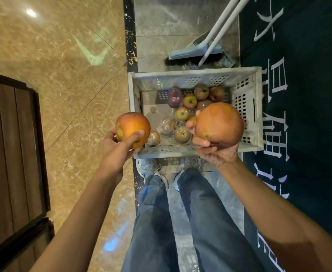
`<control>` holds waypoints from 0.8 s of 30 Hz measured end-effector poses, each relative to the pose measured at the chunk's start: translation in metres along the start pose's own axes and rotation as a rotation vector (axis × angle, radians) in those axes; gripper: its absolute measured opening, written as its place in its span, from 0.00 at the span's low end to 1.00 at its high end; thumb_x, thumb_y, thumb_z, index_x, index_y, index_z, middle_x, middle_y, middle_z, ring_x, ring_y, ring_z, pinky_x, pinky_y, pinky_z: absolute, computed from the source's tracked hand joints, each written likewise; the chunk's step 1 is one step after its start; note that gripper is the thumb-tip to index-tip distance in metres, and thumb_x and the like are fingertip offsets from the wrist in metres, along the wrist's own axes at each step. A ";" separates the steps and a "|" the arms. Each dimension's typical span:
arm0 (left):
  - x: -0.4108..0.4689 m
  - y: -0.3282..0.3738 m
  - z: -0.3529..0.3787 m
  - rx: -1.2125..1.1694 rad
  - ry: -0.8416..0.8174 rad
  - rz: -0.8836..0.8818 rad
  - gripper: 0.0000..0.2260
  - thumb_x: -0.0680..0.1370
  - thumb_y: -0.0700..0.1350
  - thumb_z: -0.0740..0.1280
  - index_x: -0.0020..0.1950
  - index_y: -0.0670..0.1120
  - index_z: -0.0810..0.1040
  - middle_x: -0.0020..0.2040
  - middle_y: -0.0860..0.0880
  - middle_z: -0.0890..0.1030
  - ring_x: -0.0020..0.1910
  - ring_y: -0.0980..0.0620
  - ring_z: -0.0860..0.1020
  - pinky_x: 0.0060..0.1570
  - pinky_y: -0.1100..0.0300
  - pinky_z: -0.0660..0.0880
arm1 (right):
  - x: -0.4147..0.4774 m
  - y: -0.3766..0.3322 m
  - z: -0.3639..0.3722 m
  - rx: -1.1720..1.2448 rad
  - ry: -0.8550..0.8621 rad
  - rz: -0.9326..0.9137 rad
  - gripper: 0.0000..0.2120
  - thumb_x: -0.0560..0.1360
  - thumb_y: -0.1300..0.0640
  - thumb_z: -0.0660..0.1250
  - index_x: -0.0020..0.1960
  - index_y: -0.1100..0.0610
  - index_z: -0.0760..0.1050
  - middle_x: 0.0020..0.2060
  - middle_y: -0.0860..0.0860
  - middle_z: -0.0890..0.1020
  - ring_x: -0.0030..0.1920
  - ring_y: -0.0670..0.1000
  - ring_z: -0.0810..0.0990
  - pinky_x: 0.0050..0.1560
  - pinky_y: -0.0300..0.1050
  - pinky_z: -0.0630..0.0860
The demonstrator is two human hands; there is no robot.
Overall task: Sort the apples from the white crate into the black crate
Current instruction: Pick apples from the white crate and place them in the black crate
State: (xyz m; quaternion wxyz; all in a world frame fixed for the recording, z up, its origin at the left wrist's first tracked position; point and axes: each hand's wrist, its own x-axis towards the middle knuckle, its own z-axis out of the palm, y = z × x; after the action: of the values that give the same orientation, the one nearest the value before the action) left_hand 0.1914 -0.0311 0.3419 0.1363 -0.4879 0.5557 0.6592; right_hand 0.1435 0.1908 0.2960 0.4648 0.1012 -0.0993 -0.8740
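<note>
skin is looking slick and bruisable: your left hand (120,148) is wrapping a round orange-red apple (132,127), your right hand (215,153) is cupping a larger orange apple (220,123) from underneath.

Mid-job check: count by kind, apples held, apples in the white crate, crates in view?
Held apples: 2, left hand and right hand
Crate apples: 10 visible, some plastic-wrapped
White crate: 1
Total: 13
</note>
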 end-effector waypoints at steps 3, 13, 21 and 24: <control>-0.002 0.000 -0.002 0.009 -0.011 0.000 0.25 0.71 0.42 0.73 0.64 0.44 0.65 0.54 0.48 0.74 0.47 0.52 0.80 0.40 0.65 0.80 | -0.002 -0.002 0.006 -0.091 0.079 0.033 0.39 0.64 0.46 0.76 0.66 0.62 0.62 0.57 0.64 0.69 0.44 0.62 0.80 0.40 0.48 0.82; -0.008 0.007 -0.010 0.019 -0.003 0.002 0.23 0.72 0.42 0.72 0.62 0.45 0.65 0.51 0.50 0.73 0.48 0.51 0.79 0.48 0.59 0.79 | 0.029 0.012 0.045 -0.757 0.854 -0.105 0.50 0.39 0.48 0.84 0.59 0.49 0.71 0.59 0.54 0.76 0.56 0.57 0.79 0.48 0.55 0.81; -0.007 0.014 -0.010 0.016 -0.005 0.030 0.22 0.72 0.41 0.72 0.60 0.46 0.65 0.50 0.51 0.73 0.46 0.52 0.79 0.51 0.57 0.78 | 0.035 0.037 0.050 -1.428 0.984 -0.320 0.36 0.59 0.61 0.79 0.60 0.51 0.64 0.52 0.44 0.71 0.55 0.50 0.74 0.54 0.45 0.76; -0.008 0.016 -0.010 0.022 -0.006 0.037 0.22 0.72 0.40 0.72 0.60 0.46 0.65 0.50 0.50 0.73 0.45 0.52 0.79 0.49 0.57 0.79 | 0.028 0.043 0.044 -2.229 0.794 -0.498 0.38 0.59 0.56 0.80 0.63 0.54 0.64 0.60 0.51 0.70 0.59 0.48 0.70 0.57 0.40 0.72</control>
State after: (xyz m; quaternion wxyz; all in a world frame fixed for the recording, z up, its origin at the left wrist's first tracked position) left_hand 0.1889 -0.0428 0.3587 0.1310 -0.4738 0.5714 0.6572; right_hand 0.1505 0.1471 0.3476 0.1140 -0.0774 0.8806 -0.4534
